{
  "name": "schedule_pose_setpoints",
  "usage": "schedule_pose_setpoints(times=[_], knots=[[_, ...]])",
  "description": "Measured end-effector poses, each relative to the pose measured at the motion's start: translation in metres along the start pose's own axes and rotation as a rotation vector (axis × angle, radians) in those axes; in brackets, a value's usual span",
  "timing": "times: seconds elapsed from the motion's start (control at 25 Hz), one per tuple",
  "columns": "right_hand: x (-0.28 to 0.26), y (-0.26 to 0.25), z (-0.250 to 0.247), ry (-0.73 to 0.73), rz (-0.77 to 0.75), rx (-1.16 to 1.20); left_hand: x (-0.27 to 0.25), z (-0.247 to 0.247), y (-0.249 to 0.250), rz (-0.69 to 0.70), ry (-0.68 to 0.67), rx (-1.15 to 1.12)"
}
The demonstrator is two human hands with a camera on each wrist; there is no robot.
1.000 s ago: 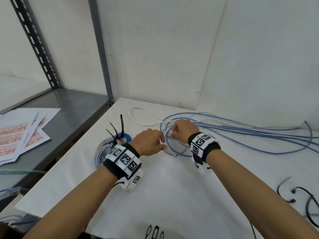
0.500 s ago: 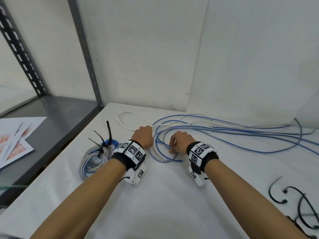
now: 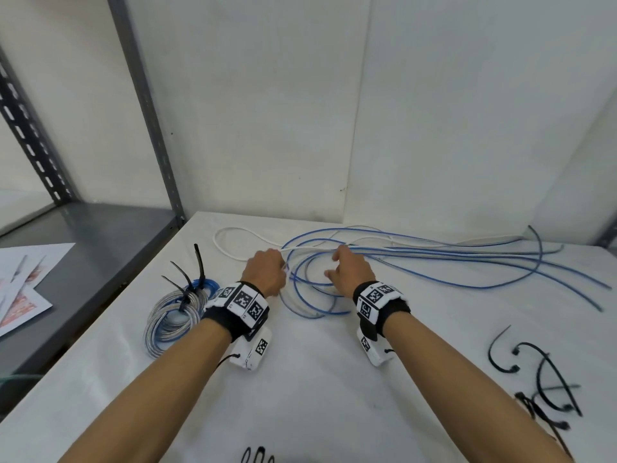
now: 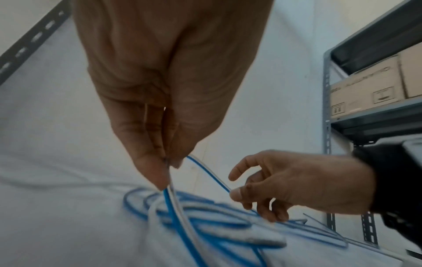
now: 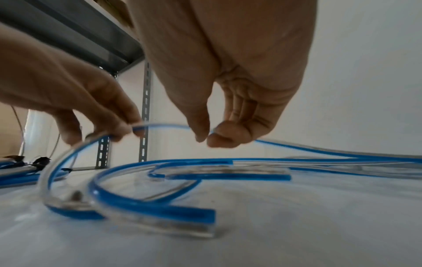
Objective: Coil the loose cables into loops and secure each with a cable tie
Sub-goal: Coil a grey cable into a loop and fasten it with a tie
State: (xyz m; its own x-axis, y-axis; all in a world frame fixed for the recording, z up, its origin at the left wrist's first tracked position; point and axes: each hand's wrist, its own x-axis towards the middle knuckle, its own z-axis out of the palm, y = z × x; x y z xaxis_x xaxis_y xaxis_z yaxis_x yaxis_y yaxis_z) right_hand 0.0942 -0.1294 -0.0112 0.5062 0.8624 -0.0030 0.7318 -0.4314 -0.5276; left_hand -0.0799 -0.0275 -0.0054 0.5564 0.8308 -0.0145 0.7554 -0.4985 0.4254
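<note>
A long loose blue-and-clear cable [image 3: 434, 259] sprawls over the white table [image 3: 300, 379], and its near end curls into a loop [image 5: 160, 209] between my hands. My left hand [image 3: 265, 275] pinches the cable [image 4: 178, 216] between thumb and fingertips [image 4: 160, 180]. A short way to the right, my right hand [image 3: 350, 270] pinches the same cable between thumb and forefinger [image 5: 204, 139]. The stretch between the two hands arches above the table. A white cable [image 3: 230, 243] loops behind my left hand.
A coiled cable bundle [image 3: 173, 315] bound with black ties lies left of my left wrist. Several loose black cable ties [image 3: 547, 379] lie at the right, and more [image 3: 257, 457] at the near edge. A grey metal shelf [image 3: 83, 248] with papers [image 3: 23, 289] adjoins the table's left side.
My hands have drawn a little apart along the blue cable. The loop lying on the table between them has grown wider.
</note>
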Motion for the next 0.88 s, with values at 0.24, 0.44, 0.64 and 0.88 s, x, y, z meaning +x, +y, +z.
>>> schedule_pose_setpoints(times=[0.24, 0.44, 0.64, 0.88], knots=[[0.005, 0.028, -0.032, 0.145, 0.101, -0.073, -0.013, -0.055, 0.02, 0.429, 0.17, -0.576], [-0.005, 0.087, -0.067, 0.297, 0.309, -0.133, -0.015, -0.072, 0.012, 0.296, 0.226, -1.277], [-0.003, 0.08, -0.114, 0.602, 0.137, 0.071, -0.018, -0.083, 0.024, 0.36, 0.271, -1.311], [0.012, 0.01, -0.162, 0.795, -0.21, 0.66, -0.027, -0.111, 0.05, 0.523, 0.266, -1.065]])
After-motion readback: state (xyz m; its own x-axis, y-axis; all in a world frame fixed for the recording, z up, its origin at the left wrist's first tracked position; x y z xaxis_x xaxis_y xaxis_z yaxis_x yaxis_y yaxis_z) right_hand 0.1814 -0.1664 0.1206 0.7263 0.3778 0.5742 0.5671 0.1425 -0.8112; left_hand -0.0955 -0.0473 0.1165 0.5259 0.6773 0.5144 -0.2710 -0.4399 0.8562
